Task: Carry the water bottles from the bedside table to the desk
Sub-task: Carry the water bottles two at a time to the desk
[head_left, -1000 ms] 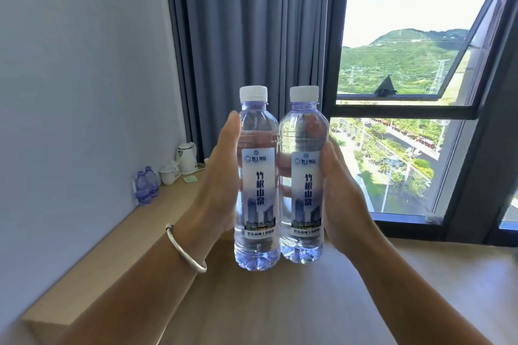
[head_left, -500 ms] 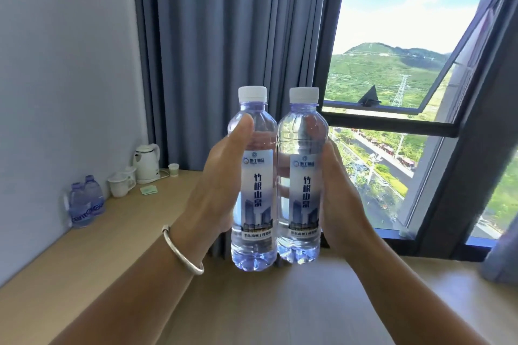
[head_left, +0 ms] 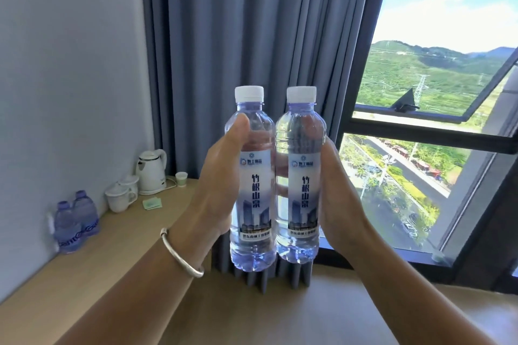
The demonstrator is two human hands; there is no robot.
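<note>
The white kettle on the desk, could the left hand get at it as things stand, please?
Probably not yet. The left hand is full, gripping one bottle, and the kettle stands farther back along the desk by the wall. Nothing blocks the path, but the bottle would need setting down first.

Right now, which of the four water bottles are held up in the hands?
The two white-capped bottles, one in the left hand, one in the right hand. The two blue-capped bottles stand on the desk.
</note>
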